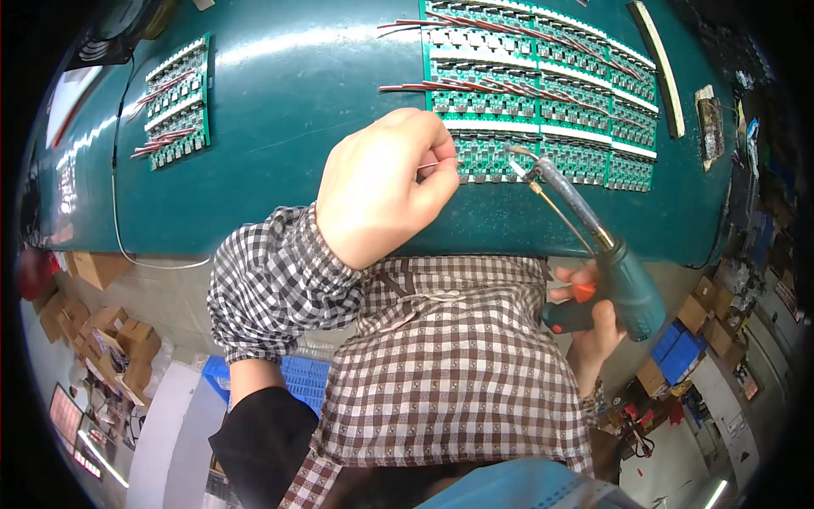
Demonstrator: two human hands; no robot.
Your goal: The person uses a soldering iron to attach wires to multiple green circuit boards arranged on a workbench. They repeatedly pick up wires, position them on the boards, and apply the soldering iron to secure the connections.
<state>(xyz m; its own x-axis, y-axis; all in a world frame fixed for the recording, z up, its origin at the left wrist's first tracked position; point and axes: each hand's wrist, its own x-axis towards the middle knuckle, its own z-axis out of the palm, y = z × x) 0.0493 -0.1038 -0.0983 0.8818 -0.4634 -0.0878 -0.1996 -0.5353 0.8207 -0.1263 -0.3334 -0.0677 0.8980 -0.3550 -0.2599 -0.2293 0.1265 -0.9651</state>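
My left hand (379, 182) is closed in a pinch at the left end of the nearest row of green circuit boards (570, 161). A thin wire (428, 165) shows between its thumb and fingers. My right hand (596, 343) grips a green pistol-shaped soldering gun (632, 293) from below. The gun's metal barrel points up and left, and its tip, beside a thin feed tube (560, 212), hangs over or touches the same row; which, I cannot tell. Red and black wires (483, 86) lie across the two farther rows.
A smaller panel of boards (178, 106) with wires lies at the left of the green table (280, 110). To the right are a pale strip (660, 68) and a worn, stained block (709, 127). A cable (114, 170) hangs over the left front edge. Cardboard boxes (127, 343) stand below.
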